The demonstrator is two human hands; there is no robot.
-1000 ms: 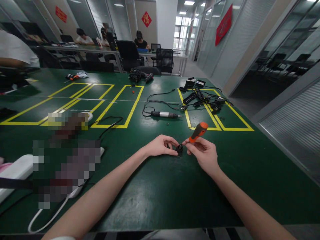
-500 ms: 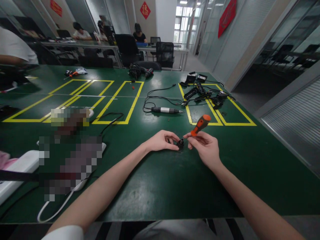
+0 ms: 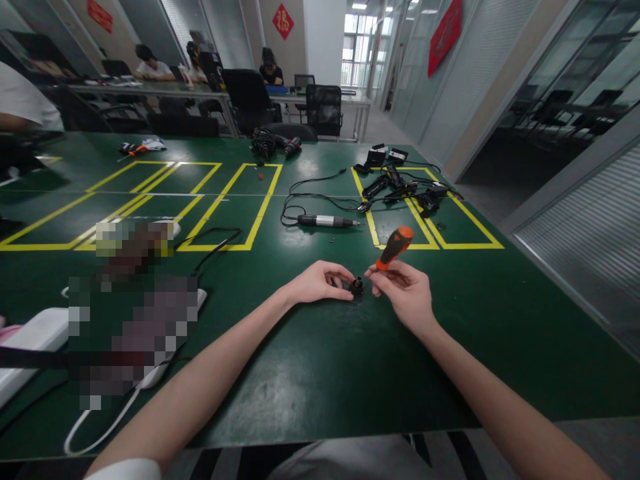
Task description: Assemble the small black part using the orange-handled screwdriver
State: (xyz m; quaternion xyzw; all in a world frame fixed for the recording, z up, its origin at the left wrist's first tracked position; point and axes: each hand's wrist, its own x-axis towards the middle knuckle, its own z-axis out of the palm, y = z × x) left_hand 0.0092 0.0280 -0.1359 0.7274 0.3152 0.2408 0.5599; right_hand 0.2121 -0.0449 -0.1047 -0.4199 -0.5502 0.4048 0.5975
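My left hand (image 3: 324, 283) is closed at the fingertips round a small black part (image 3: 357, 288) that stands on the green table, its short tube end pointing up. Just to the right, my right hand (image 3: 406, 291) grips a screwdriver (image 3: 395, 247) with an orange and dark grey handle. The handle leans up and to the right, above the fingers. The fingers cover the screwdriver's shaft, and its tip is too small to make out beside the black part.
Beyond my hands lies a corded electric screwdriver (image 3: 327, 221). Black cables and parts (image 3: 400, 187) are piled at the back right. A drill (image 3: 293, 146) is at the far edge. White power strips (image 3: 30, 353) and blurred items are on the left. Co-workers sit farther off.
The whole view has shifted slightly as the head turned. My hands keep nearly the same pose, with the screwdriver and the black part still in them.
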